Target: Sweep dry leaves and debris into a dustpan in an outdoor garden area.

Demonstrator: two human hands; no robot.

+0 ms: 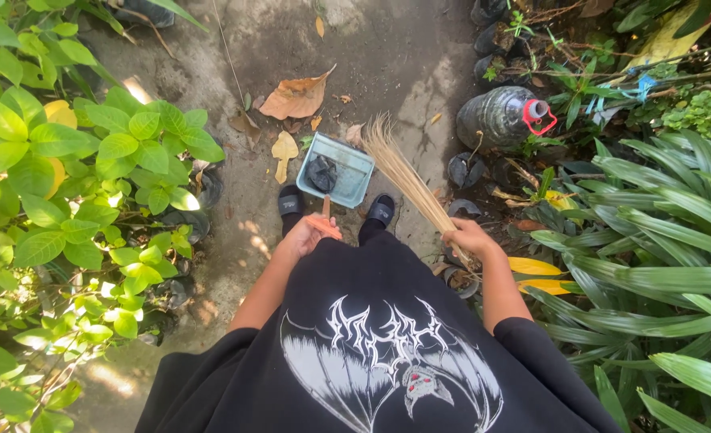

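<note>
The person stands on a narrow concrete path [419,48] between garden plants, looking down past a black printed shirt [387,353] at both hands. The left hand [307,236] is closed around the orange handle [324,224] of a light blue dustpan [347,164], which sits tilted on the path just in front of the two black sandals [291,200]. A dark clump of debris [321,173] lies inside the dustpan. The right hand [469,237] is closed around the bound end of a stick broom [403,172], whose straw-coloured bristles slant up and to the left, their tips fanning out right beside the dustpan's upper right corner. Dry brown leaves [295,98] lie on the path just beyond the dustpan. A dark plastic bottle with a red ring at its neck [504,116] lies on its side among the plants at right, and a bush with broad green leaves [74,176] fills the left
</note>
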